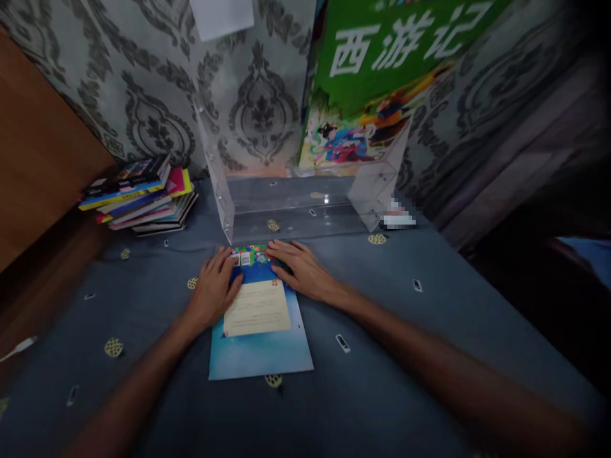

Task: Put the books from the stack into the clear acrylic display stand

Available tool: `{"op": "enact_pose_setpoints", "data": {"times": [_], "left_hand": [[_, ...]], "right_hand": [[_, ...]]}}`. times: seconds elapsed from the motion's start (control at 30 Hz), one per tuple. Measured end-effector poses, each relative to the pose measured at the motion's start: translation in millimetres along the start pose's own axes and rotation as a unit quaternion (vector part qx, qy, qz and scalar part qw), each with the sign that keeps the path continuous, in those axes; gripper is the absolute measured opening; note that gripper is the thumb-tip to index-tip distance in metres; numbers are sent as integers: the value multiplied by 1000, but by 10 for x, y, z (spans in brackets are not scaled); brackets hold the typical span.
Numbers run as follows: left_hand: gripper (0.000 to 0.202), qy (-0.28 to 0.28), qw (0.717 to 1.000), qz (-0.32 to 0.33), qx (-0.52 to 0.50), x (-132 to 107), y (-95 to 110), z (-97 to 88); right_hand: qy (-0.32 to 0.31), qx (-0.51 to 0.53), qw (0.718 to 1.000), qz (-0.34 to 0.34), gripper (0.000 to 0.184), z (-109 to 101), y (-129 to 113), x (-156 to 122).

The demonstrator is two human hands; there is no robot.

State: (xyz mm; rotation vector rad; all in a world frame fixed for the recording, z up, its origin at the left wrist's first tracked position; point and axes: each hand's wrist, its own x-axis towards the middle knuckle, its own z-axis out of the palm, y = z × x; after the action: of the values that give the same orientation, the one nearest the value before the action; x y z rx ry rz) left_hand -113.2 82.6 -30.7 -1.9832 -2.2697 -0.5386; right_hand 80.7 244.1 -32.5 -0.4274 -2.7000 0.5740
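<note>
On dark blue cloth (382,312), just nearer than the clear rack (224,216), the blue booklet (258,308) lies with its far corners under the open left hand (214,286) and right hand (304,272), which grip nothing and probably keep it flat.

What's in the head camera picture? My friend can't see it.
Left hand and right hand touch the far end of a blue booklet on patterned cloth. Beyond are a clear rack and a green book, with a book pile to the left.
</note>
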Motion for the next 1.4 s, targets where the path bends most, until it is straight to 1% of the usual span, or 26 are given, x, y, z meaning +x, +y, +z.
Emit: {"op": "enact_pose_setpoints", "data": {"times": [0.1, 0.17, 0.37, 0.5, 0.63, 0.77, 0.87, 0.97, 1.1, 1.2, 1.27, 1.4], "left_hand": [[35, -21, 1000, -7, -12, 9, -4, -36], [37, -26, 999, -8, -18, 9, -5, -52], [43, -14, 1000, -1, -21, -3, -2, -71], [43, -10, 1000, -6, -22, -5, -3, -72], [45, -12, 1000, -12, -17, 0, 14, -89], [43, -8, 1000, -12, -16, -3, 33, -102], [42, -5, 1000, -13, -18, -7, 30, -97], [43, -6, 1000, -13, -14, -3, 19, -90], [45, -22, 1000, -14, 1, -15, 35, -114], [47, -43, 999, -14, 31, -94, 116, -173], [49, -53, 997, -8, 50, -193, 206, -227], [48, -87, 994, 34, 59, -465, 389, -343]], "right_hand": [[8, 4, 1000, 2, 42, 19, 5, -3], [5, 7, 1000, 3, 43, 34, 14, -7], [-11, -3, 1000, -12, 47, 33, 4, -14], [-44, -31, 998, -26, 58, 24, -34, -55], [-75, -44, 994, -65, 71, -27, -114, -267], [-103, -13, 988, -112, 93, -105, -226, -604], [-117, 11, 985, -128, 104, -140, -281, -775], [-130, 28, 982, -136, 110, -146, -277, -818], [-136, 45, 979, -146, 115, -128, -229, -793], [-134, 48, 979, -144, 114, -113, -206, -788], [-129, 55, 980, -143, 114, -107, -203, -794], [-118, 69, 980, -147, 113, -98, -219, -802]]}}
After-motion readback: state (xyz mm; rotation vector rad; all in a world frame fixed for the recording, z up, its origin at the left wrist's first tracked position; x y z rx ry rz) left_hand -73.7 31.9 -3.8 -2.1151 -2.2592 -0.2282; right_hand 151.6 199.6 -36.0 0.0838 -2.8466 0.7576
